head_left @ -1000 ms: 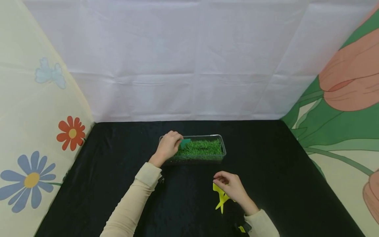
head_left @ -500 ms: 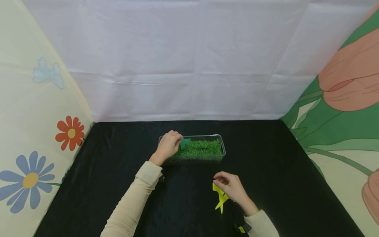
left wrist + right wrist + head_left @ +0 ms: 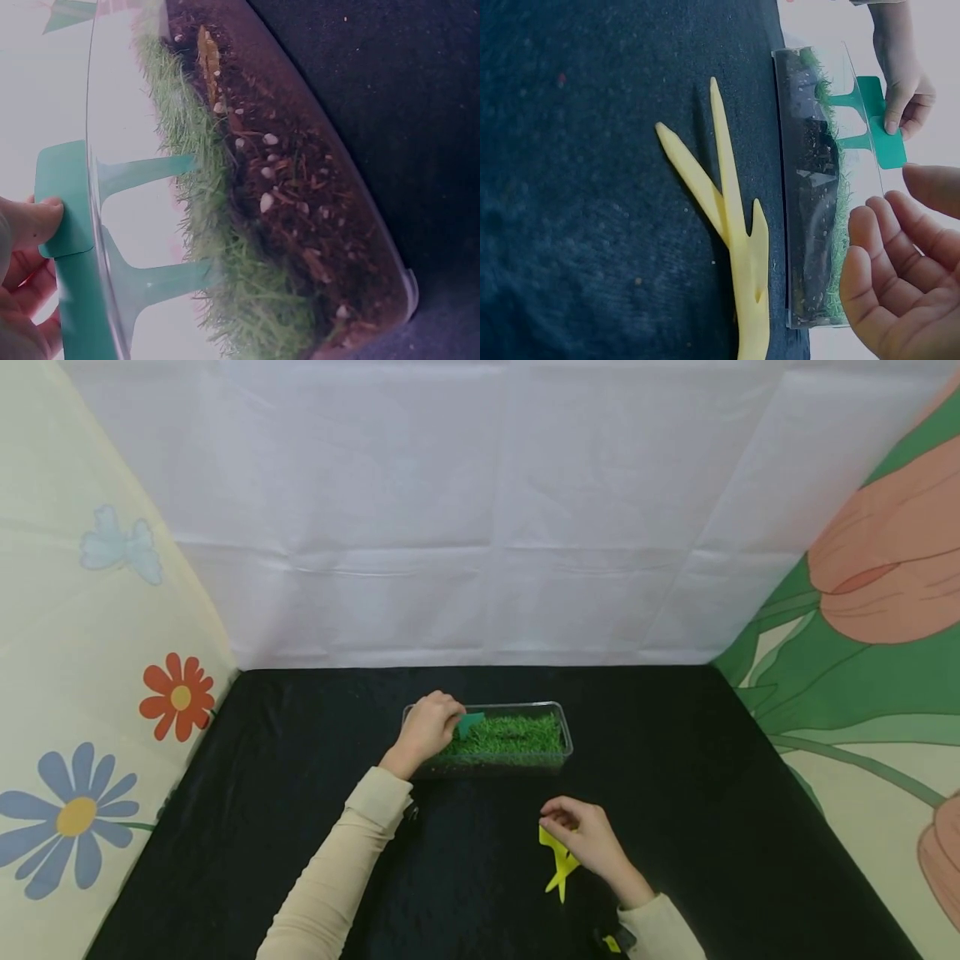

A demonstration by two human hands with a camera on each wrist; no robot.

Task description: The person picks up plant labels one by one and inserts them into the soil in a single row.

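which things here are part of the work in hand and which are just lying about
In use:
left hand pinching the green plant marker, its prongs set in the grass
clear tray of soil and grass
right hand over the yellow plant marker

Just there:
black cloth
flower-print side panels
white backdrop

Head view being aimed forward and down from 6 o'clock across the dark table (image 3: 675, 760), left wrist view being held close against the clear tray (image 3: 360, 225), right wrist view being kept low over the cloth, the tray (image 3: 810, 187) being shared by all three
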